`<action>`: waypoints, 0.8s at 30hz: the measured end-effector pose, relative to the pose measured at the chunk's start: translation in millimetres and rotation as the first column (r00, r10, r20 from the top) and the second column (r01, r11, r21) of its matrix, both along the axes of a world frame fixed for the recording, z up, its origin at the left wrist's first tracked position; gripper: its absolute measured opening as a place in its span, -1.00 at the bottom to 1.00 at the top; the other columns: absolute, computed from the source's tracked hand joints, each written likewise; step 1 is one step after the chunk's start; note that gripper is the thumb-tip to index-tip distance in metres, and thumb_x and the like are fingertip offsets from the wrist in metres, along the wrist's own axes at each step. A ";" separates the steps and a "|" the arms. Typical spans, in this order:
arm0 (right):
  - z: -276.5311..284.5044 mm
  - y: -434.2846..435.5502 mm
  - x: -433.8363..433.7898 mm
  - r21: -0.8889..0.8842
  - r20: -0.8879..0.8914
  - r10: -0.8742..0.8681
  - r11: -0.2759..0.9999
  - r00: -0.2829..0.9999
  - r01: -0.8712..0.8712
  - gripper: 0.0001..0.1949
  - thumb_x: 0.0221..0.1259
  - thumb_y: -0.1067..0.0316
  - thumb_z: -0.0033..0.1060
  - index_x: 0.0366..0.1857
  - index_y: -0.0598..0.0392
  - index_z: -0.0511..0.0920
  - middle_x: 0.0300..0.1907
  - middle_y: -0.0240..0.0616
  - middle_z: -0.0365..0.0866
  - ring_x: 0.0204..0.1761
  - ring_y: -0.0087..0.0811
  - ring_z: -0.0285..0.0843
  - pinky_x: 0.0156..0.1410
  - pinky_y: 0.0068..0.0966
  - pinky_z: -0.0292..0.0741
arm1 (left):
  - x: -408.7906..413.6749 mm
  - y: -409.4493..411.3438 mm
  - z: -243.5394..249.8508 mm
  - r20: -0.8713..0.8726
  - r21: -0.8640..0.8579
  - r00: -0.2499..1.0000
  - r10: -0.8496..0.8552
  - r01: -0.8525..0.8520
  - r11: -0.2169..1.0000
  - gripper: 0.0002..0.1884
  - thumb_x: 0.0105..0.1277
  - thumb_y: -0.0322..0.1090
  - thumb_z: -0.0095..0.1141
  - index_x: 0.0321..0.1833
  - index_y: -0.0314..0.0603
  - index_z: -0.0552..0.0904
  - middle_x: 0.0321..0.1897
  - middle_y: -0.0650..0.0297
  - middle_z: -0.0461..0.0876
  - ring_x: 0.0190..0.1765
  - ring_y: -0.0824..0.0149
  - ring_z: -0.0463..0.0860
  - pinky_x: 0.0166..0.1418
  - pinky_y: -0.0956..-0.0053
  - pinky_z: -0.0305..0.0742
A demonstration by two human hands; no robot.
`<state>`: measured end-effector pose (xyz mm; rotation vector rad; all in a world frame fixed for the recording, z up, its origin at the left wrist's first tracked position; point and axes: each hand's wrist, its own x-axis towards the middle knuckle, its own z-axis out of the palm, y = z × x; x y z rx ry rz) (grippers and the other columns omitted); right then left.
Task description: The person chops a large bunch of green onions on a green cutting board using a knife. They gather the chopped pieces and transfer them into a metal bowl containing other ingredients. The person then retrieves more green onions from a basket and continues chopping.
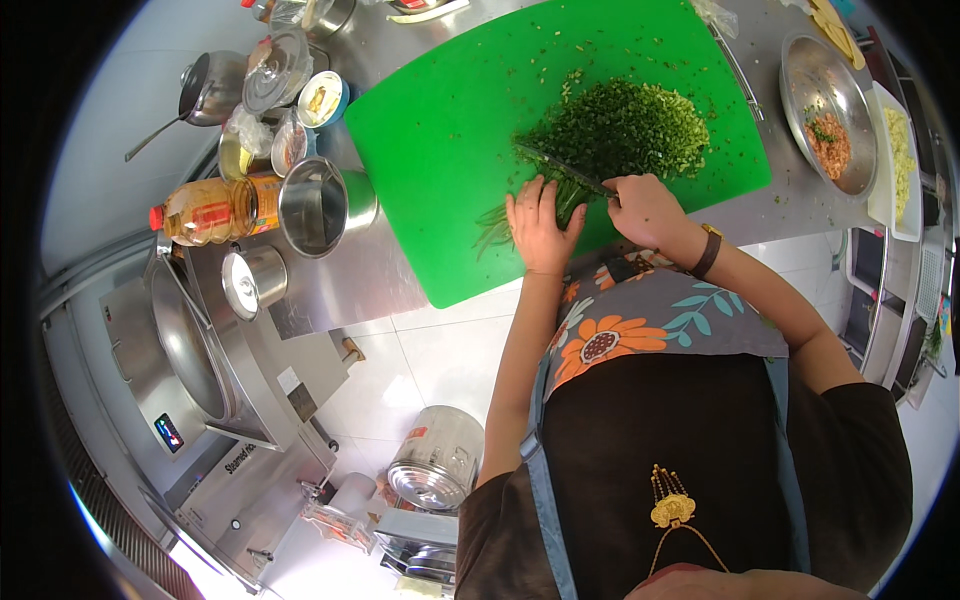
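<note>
My right hand [646, 211] is closed around the handle of a kitchen knife [564, 166]. Its blade lies across a bunch of long green stalks [568, 196], which look like chives. My left hand [541, 229] presses on that bunch, fingers slightly spread, close to the blade. Loose ends of the stalks trail out left of this hand. Beyond the knife, a large heap of finely chopped greens [622, 124] covers part of the green cutting board [427, 165], paler at its right side. Scattered bits lie around the heap.
Right of the board stands a steel bowl [829, 97] with minced meat, beside a white tray [896, 161] of pale chopped food. At left are an oil bottle [225, 210], a steel pot [315, 206], a lidded canister [255, 281] and small bowls [324, 99]. The steel table's edge [345, 319] runs nearby.
</note>
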<state>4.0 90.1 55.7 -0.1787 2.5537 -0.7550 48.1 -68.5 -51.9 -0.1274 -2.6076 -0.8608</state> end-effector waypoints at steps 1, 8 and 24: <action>0.5 -0.3 0.3 0.002 -0.011 0.003 1.000 1.000 -0.003 -0.68 0.09 0.40 0.02 -0.11 0.31 0.64 -0.39 0.16 0.63 -0.30 0.05 0.65 -0.07 -0.20 0.59 | 0.3 -0.1 1.5 0.004 -0.001 1.000 -0.006 0.006 1.000 -0.59 0.15 -0.19 0.31 0.04 -0.14 0.58 0.10 0.23 0.53 0.22 0.10 0.46 0.37 -0.07 0.23; -5.3 -5.3 0.6 0.074 0.060 0.052 0.996 0.997 -0.056 -0.70 0.09 0.39 0.04 -0.12 0.20 0.67 -0.36 0.11 0.66 -0.28 0.04 0.66 -0.07 -0.16 0.60 | 0.0 -1.1 -16.2 -0.081 0.004 0.997 0.002 -0.002 1.000 -0.66 0.12 -0.33 0.35 -0.03 -0.14 0.61 0.05 0.22 0.58 0.14 0.12 0.53 0.33 0.04 0.31; -19.1 -12.2 0.5 0.047 -0.051 0.086 0.995 0.995 -0.084 -0.82 -0.01 0.40 0.07 -0.44 0.26 0.65 -0.40 0.19 0.63 -0.25 0.11 0.66 -0.14 -0.14 0.61 | 2.5 5.0 -16.2 -0.062 0.136 0.992 0.109 -0.100 0.986 -0.87 0.12 -0.44 0.32 -0.27 -0.23 0.67 -0.16 0.13 0.61 -0.12 0.06 0.60 -0.04 0.27 0.53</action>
